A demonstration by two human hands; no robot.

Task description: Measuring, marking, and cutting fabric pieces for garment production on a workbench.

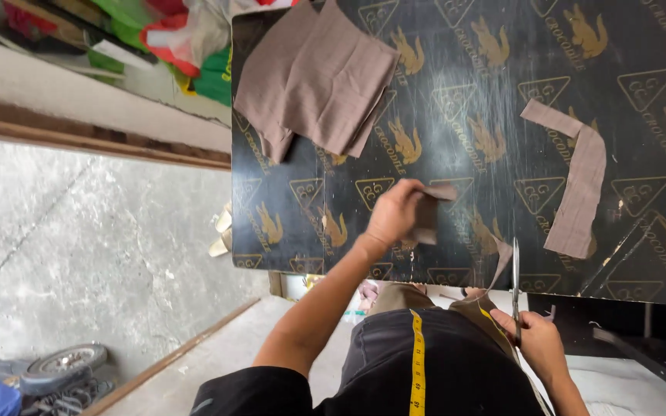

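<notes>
My left hand [395, 214] is over the near edge of the black table [472, 69], fingers closed on a small brown fabric scrap [432, 209]. My right hand [539, 340] is low at my lap, gripping metal scissors [516, 281] that point up toward the table edge, beside a thin brown cloth piece [500, 262] hanging off the edge. A yellow tape measure [417, 362] hangs down my dark shirt.
A stack of brown fabric pieces [317, 77] lies at the table's far left. A bent brown fabric strip [580, 185] lies at the right. Coloured bags [186, 35] sit beyond the table. Grey concrete floor [79, 231] and a small wheel [63, 360] are at left.
</notes>
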